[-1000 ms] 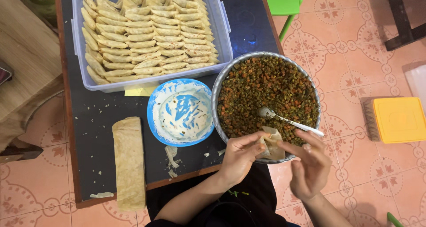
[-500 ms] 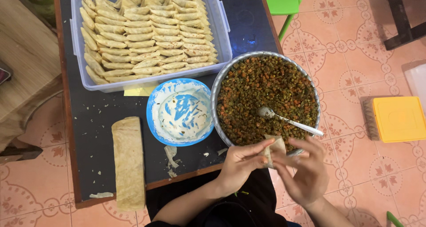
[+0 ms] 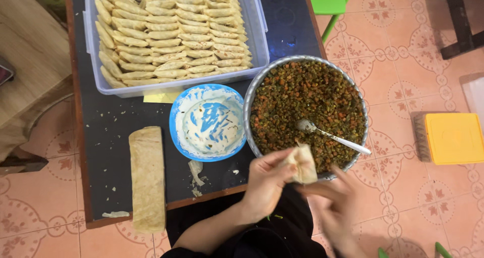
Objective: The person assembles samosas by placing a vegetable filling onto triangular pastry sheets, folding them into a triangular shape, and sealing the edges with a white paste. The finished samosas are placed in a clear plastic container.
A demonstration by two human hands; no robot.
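My left hand (image 3: 264, 182) grips a folded pastry wrapper (image 3: 303, 163) at the near rim of a metal bowl (image 3: 250, 94) full of chopped brown and green filling. A spoon (image 3: 330, 135) lies in that filling, its handle pointing right. My right hand (image 3: 335, 205) is blurred just below the wrapper, fingers spread, holding nothing that I can see. A blue bowl (image 3: 176, 132) smeared with white paste stands to the left of the metal bowl.
A clear plastic tub (image 3: 259, 26) packed with several rows of folded pastries sits at the back of the dark table (image 3: 101, 147). A stack of pastry strips (image 3: 147, 180) lies near the table's front edge. A yellow box (image 3: 454, 138) rests on the tiled floor at right.
Both hands were working the wrapper together. Now my right hand has drawn away downward, and my left hand alone keeps the wrapper, lifted slightly toward the metal bowl's rim.
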